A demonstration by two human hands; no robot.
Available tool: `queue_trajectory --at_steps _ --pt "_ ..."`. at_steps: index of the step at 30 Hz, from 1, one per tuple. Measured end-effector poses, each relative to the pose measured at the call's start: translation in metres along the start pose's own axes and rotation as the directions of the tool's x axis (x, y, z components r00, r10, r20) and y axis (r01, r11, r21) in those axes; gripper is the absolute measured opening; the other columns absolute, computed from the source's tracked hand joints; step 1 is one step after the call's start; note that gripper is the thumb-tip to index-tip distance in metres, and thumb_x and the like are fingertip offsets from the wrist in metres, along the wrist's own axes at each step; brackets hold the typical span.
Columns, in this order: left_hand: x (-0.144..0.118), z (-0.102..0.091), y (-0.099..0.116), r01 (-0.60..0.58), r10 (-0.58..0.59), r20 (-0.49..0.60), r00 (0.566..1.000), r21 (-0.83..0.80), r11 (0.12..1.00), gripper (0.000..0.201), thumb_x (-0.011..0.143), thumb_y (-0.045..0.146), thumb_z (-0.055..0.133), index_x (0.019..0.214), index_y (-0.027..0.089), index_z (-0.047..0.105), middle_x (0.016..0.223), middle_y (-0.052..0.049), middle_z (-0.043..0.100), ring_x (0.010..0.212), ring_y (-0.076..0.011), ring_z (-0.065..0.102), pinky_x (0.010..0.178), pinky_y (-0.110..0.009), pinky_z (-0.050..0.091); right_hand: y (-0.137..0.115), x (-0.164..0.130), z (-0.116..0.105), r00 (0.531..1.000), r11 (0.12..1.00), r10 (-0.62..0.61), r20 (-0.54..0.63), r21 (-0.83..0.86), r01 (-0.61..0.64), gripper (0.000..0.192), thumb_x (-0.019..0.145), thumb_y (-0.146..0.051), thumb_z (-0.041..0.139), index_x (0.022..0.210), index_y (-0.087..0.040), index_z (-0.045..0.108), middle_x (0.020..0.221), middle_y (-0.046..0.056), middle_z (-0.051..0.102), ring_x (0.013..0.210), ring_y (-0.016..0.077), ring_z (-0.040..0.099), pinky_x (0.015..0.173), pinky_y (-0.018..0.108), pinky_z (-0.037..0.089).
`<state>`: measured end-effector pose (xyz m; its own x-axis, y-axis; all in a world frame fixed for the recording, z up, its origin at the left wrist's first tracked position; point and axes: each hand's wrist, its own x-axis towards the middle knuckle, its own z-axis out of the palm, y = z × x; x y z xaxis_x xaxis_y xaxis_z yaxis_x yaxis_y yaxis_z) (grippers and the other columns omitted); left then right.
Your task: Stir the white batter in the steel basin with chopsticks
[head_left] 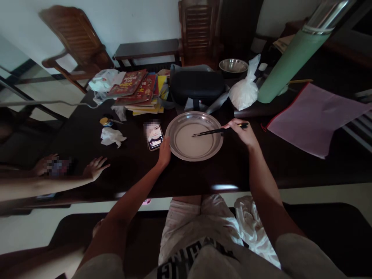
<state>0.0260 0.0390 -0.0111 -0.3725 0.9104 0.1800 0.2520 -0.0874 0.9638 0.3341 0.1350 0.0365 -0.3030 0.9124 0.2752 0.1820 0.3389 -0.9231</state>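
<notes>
The right hand (242,133) pinches dark chopsticks (216,131) whose length runs leftward from the grip into the steel basin (178,149), its left rim clasped by the left hand (164,153).

Bare tabletop (261,170) nearside — phone (155,136) (left) close.

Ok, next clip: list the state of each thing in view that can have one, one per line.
Metal plate: upright on the table, holding a thin pale layer.
Chopsticks: held level, tips over the plate's middle.
Right hand: fingers closed on the chopsticks.
Left hand: resting against the plate's left rim.
Phone: face up, screen lit.
White plastic bag: tied shut.
Steel bowl: upright; contents not visible.
</notes>
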Motion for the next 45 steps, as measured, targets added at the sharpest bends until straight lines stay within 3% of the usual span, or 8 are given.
queue_trajectory --at_steps 4,9,15,21,27,33,39,45 --pt "0.0001 -0.0004 0.0022 0.021 -0.021 0.002 1.0 -0.009 1.0 0.049 0.091 0.057 0.04 0.103 0.016 0.064 0.112 -0.011 0.068 0.106 -0.0244 0.061 0.098 -0.039 0.047 -0.0003 -0.0011 -0.0034 0.996 0.999 0.033 -0.078 0.022 -0.031 0.036 0.084 -0.055 0.061 0.07 -0.025 0.074 0.072 0.0 0.076 0.074 0.0194 0.07 0.082 0.036 0.051" --pt "0.0002 -0.0013 0.0039 0.038 -0.038 0.009 0.999 -0.013 0.999 0.051 0.089 0.059 0.041 0.106 0.016 0.064 0.111 -0.011 0.069 0.109 -0.0243 0.06 0.099 -0.038 0.046 -0.0021 0.0006 -0.001 0.998 1.0 0.018 0.063 -0.016 -0.017 0.036 0.082 -0.059 0.062 0.075 -0.026 0.076 0.08 0.001 0.077 0.085 0.0211 0.071 0.087 0.037 0.05" --pt "0.0006 0.0002 -0.0012 0.029 -0.03 -0.027 0.999 -0.042 0.999 0.053 0.088 0.06 0.044 0.111 0.016 0.063 0.112 -0.011 0.069 0.107 -0.0245 0.061 0.098 -0.038 0.047 -0.0043 -0.0007 -0.0083 0.994 1.0 0.023 -0.103 0.018 -0.021 0.036 0.083 -0.056 0.062 0.068 -0.026 0.075 0.072 0.0 0.076 0.075 0.0199 0.07 0.082 0.036 0.051" --pt "0.0017 -0.0006 -0.0058 0.029 -0.029 -0.021 0.999 -0.023 0.999 0.05 0.09 0.057 0.042 0.11 0.016 0.063 0.115 -0.011 0.067 0.11 -0.0244 0.06 0.099 -0.039 0.046 -0.003 -0.0004 -0.0011 0.996 1.0 0.002 0.086 -0.031 0.0 0.035 0.082 -0.058 0.062 0.075 -0.027 0.076 0.082 0.0 0.078 0.085 0.0207 0.071 0.088 0.037 0.051" --pt "0.0013 -0.0007 -0.0012 0.005 -0.004 -0.005 1.0 0.016 1.0 0.046 0.092 0.052 0.039 0.107 0.016 0.064 0.116 -0.011 0.067 0.109 -0.0236 0.059 0.099 -0.038 0.047 -0.0011 -0.0007 -0.0071 0.995 1.0 0.022 -0.093 0.009 -0.022 0.037 0.083 -0.057 0.06 0.068 -0.026 0.074 0.073 0.001 0.076 0.075 0.0204 0.071 0.083 0.038 0.052" --pt "0.0013 -0.0006 -0.0013 0.016 -0.016 -0.007 1.0 0.002 1.0 0.05 0.091 0.056 0.04 0.112 0.016 0.063 0.118 -0.012 0.066 0.111 -0.0237 0.06 0.102 -0.038 0.045 -0.0029 0.0001 -0.0006 0.997 0.999 -0.008 0.079 -0.035 0.01 0.036 0.082 -0.059 0.061 0.074 -0.027 0.075 0.079 0.001 0.077 0.085 0.0215 0.071 0.086 0.038 0.051" --pt "0.0003 0.0003 0.0002 0.017 -0.017 -0.014 1.0 -0.014 1.0 0.046 0.092 0.053 0.04 0.109 0.017 0.063 0.114 -0.011 0.068 0.109 -0.0248 0.06 0.099 -0.04 0.046 0.0017 -0.0007 -0.0087 0.995 1.0 -0.009 -0.097 -0.001 0.008 0.037 0.084 -0.058 0.059 0.069 -0.027 0.073 0.074 0.0 0.075 0.078 0.0201 0.07 0.087 0.039 0.051" --pt "0.0012 0.0002 -0.0009 0.019 -0.019 -0.039 0.999 0.0 1.0 0.046 0.091 0.055 0.042 0.102 0.018 0.065 0.11 -0.01 0.068 0.106 -0.0239 0.061 0.099 -0.038 0.047 -0.0021 -0.0008 -0.001 0.996 1.0 0.0 0.09 -0.025 0.002 0.036 0.081 -0.06 0.061 0.075 -0.028 0.075 0.08 0.001 0.076 0.086 0.0214 0.071 0.087 0.038 0.051"
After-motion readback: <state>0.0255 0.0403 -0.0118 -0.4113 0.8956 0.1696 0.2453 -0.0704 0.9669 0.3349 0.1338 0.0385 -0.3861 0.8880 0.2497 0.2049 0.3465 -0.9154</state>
